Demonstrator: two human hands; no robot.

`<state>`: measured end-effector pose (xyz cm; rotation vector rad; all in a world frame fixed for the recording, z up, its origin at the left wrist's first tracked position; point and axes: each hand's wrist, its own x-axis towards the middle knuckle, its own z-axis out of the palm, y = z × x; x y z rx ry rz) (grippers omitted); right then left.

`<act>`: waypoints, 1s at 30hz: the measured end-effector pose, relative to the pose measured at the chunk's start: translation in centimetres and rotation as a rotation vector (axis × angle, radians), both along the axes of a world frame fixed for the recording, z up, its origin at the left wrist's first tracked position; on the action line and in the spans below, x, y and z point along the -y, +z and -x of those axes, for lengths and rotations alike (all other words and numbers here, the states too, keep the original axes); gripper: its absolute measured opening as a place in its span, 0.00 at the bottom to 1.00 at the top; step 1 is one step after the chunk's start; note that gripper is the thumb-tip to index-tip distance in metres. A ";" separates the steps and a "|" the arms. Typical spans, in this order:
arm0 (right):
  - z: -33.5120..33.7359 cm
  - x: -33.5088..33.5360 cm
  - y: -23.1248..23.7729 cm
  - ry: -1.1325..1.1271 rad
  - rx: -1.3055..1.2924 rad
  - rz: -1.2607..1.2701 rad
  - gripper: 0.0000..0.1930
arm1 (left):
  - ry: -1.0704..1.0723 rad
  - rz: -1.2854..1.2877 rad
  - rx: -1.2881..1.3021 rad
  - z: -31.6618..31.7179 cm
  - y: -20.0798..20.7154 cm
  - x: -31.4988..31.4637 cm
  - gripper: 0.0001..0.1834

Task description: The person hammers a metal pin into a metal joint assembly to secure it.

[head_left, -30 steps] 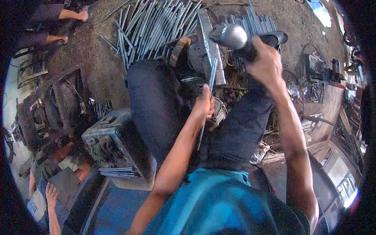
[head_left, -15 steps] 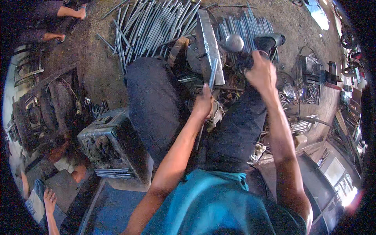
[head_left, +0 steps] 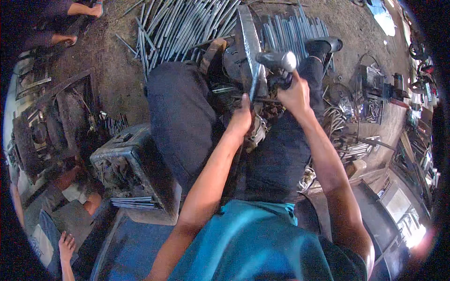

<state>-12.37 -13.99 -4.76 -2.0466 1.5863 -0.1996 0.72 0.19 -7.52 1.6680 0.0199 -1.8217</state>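
Note:
My left hand (head_left: 240,117) is closed around the lower end of a metal rod (head_left: 254,84). The rod's upper end lies at a long shiny steel bar (head_left: 249,35) that stretches away from me between my knees. My right hand (head_left: 295,97) grips the handle of a hammer, mostly hidden by the fingers. The hammer head (head_left: 270,59), dark at one end and bright and round at the other, is over or beside the rod's upper end; whether it touches is unclear.
Many rods (head_left: 187,25) lie heaped at the far left, and a second row of rods (head_left: 293,30) lies beyond the bar. A dark dented box (head_left: 136,173) stands left of my knee. Metal scraps (head_left: 370,110) lie at right. Another person's hand (head_left: 66,246) shows lower left.
My right hand has brought the hammer leftward and down toward me, so its head is now by the rod's end. My left hand has shifted slightly, still holding the rod.

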 end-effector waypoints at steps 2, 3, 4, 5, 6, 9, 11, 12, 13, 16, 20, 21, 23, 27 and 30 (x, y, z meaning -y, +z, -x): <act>-0.9 2.4 2.8 0.062 -0.106 0.070 0.23 | 0.016 -0.051 -0.064 -0.3 1.4 0.7 0.34; -1.5 3.1 5.2 0.130 -0.216 0.115 0.22 | 0.017 -0.053 -0.056 -0.5 1.3 0.2 0.34; -2.3 3.8 7.2 0.169 -0.160 0.164 0.22 | 0.044 -0.048 -0.123 -0.7 0.8 -0.9 0.33; -2.0 4.9 8.5 0.224 -0.099 0.311 0.21 | 0.065 -0.018 -0.197 -0.7 0.3 -0.3 0.33; -1.3 6.1 9.8 0.196 -0.051 0.373 0.20 | 0.105 -0.018 -0.196 -0.2 1.1 0.0 0.32; -2.2 7.0 17.0 0.166 0.441 0.554 0.10 | 0.112 0.114 -0.225 0.0 0.5 -0.8 0.32; -1.6 7.2 19.4 -0.089 0.295 0.547 0.10 | 0.114 0.119 -0.226 -0.2 0.6 -0.9 0.31; -1.8 7.0 19.1 0.001 0.455 0.548 0.12 | 0.101 0.109 -0.223 -0.6 0.6 -0.9 0.31; -2.1 6.8 18.5 0.095 0.619 0.546 0.13 | 0.092 0.100 -0.218 -1.0 0.7 -1.0 0.31; -0.4 3.3 6.9 0.044 0.668 0.730 0.18 | 0.041 0.110 -0.192 -0.4 1.3 -0.2 0.31; 0.2 -1.9 1.8 0.050 -0.106 0.025 0.20 | 0.043 0.133 0.175 0.3 -1.9 -0.6 0.32; 0.2 -0.7 3.4 0.057 -0.167 0.016 0.20 | 0.042 0.149 0.183 0.1 -1.5 0.2 0.32; 1.1 1.1 6.0 0.150 -0.274 0.112 0.19 | -0.005 0.133 -0.168 0.3 0.8 -0.2 0.33; 0.3 4.1 13.7 0.188 -0.152 0.335 0.23 | 0.043 0.062 -0.194 0.2 0.6 -0.8 0.32; 0.9 6.8 20.9 0.119 0.072 0.640 0.17 | -0.004 0.081 -0.163 0.2 0.3 -0.9 0.33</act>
